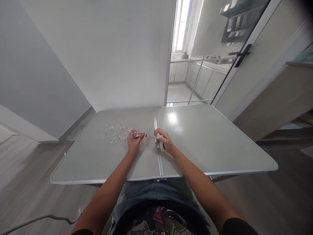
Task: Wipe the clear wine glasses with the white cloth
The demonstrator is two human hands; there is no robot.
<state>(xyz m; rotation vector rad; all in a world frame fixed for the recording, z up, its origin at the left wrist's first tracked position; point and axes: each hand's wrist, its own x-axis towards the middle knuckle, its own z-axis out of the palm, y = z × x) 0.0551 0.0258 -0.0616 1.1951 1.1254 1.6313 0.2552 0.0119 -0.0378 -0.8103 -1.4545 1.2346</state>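
Observation:
My left hand (134, 141) holds a small clear glass (138, 134) on its side just above the grey folding table (210, 143). My right hand (164, 139) is closed around a crumpled white cloth (158, 141), a short way to the right of the glass and over the table's centre seam. Several more small clear glasses (114, 133) stand on the left half of the table, beyond and to the left of my left hand.
A white wall rises behind the table. A glass sliding door (220, 49) at the back right gives onto a kitchen. A wooden counter (281, 94) stands to the right. A white cable (36, 219) lies on the floor at the lower left.

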